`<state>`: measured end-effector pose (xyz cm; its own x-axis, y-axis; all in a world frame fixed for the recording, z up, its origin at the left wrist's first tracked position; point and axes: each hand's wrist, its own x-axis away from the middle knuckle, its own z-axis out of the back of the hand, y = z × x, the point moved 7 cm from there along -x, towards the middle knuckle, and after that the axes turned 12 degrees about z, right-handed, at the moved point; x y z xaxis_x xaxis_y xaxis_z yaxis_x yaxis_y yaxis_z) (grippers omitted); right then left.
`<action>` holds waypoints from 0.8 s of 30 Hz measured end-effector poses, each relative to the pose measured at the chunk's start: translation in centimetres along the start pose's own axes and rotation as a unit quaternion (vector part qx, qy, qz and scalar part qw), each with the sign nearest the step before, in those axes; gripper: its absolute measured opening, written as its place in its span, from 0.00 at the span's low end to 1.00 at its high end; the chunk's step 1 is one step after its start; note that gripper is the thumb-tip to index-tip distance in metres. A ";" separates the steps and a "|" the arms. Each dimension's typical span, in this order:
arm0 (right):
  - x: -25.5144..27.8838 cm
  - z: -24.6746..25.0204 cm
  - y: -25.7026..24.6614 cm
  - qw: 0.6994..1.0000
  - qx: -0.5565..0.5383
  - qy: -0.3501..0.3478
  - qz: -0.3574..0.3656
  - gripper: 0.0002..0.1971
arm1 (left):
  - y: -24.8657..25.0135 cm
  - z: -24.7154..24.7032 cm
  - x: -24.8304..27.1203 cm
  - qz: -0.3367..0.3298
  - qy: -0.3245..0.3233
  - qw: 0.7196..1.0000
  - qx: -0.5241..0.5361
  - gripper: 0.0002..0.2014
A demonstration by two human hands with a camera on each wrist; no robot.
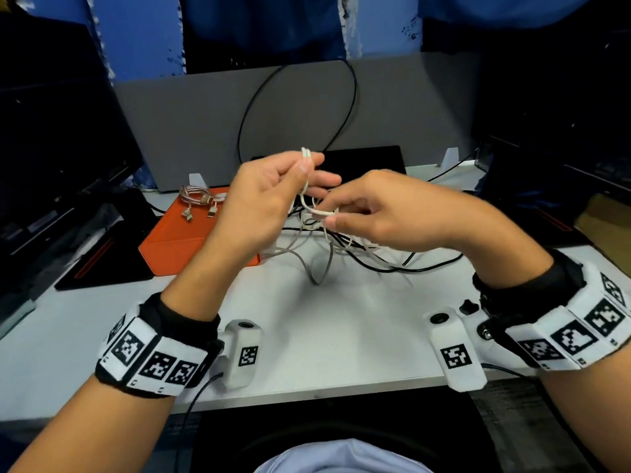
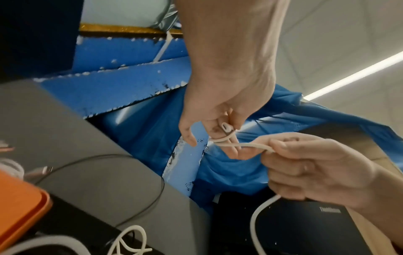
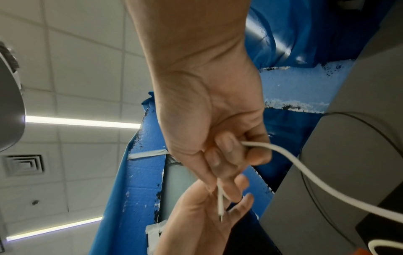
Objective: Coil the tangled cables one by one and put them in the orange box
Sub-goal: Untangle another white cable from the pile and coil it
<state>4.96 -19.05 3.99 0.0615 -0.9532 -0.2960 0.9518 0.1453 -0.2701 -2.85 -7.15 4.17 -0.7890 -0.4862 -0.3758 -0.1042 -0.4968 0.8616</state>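
White cable [image 1: 305, 186] pinched by left hand [image 1: 269, 199] and right hand [image 1: 382, 213], above tangled cables [image 1: 341, 247], right of orange box [image 1: 177, 237].

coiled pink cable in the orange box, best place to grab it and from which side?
Pinch the bundled ring of the pink cable from above, across all its loops. It lies flat in the orange box, so a top-down approach is clear. Avoid the loose plug ends, which would likely let the coil unwind.
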 end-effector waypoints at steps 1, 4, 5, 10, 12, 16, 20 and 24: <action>0.2 0.8 0.2 0.999 -0.035 0.034 -0.005 0.10 | 0.0 -0.1 0.0 -0.008 -0.009 0.999 -0.039 0.15; 0.6 3.4 1.0 0.970 -0.137 0.199 0.002 0.05 | 0.1 -0.9 0.3 -0.010 -0.091 0.991 -0.094 0.16; 0.8 4.0 1.1 0.957 -0.151 0.247 0.009 0.05 | 0.1 -1.2 0.5 -0.006 -0.118 0.990 -0.078 0.16; 0.6 3.9 1.2 0.946 -0.149 0.289 -0.001 0.07 | 0.9 -2.0 1.3 0.012 -0.218 0.974 0.065 0.16; 0.4 2.9 0.9 0.959 -0.150 0.239 -0.007 0.14 | 0.9 -1.8 1.3 0.019 -0.230 0.964 0.128 0.15; 0.0 2.1 0.0 0.959 -0.196 0.205 0.017 0.19 | 1.0 -2.0 1.7 0.034 -0.254 0.945 0.205 0.12; 0.1 2.8 -0.6 0.959 -0.177 0.221 0.029 0.18 | 1.2 -2.3 2.3 0.068 -0.273 0.923 0.262 0.15; 0.3 3.0 -0.7 0.966 -0.127 0.222 0.041 0.19 | 1.5 -2.9 2.8 0.096 -0.304 0.920 0.230 0.21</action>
<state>5.17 -20.18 6.81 -0.0556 -0.7360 -0.6747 0.8409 0.3298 -0.4290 -3.47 -11.31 3.38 -0.9976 0.0279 -0.0627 -0.0633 -0.0190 0.9978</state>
